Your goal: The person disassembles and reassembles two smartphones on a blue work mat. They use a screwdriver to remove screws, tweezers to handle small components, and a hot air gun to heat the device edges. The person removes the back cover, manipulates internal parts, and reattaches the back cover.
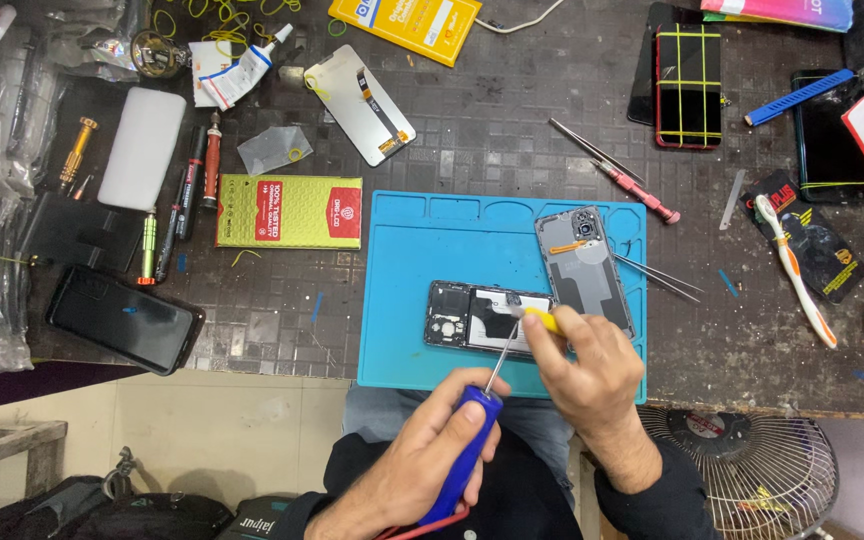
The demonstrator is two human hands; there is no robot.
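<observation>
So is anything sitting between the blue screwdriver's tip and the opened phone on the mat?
Nothing visible. The left hand holds the blue screwdriver, whose shaft runs straight up to the opened phone on the blue mat. The right hand holds a yellow-tipped tool beside the tip, not across it.

One camera, worn on the person's head, looks steeply down. It sits fairly close above the bench (512, 150), taking in the near edge.

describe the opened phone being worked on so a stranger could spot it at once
Find the blue mat on the dark table. The opened phone lies flat near its front edge, dark insides up, under the blue screwdriver. The grey back cover beside it is only a shell.
</observation>
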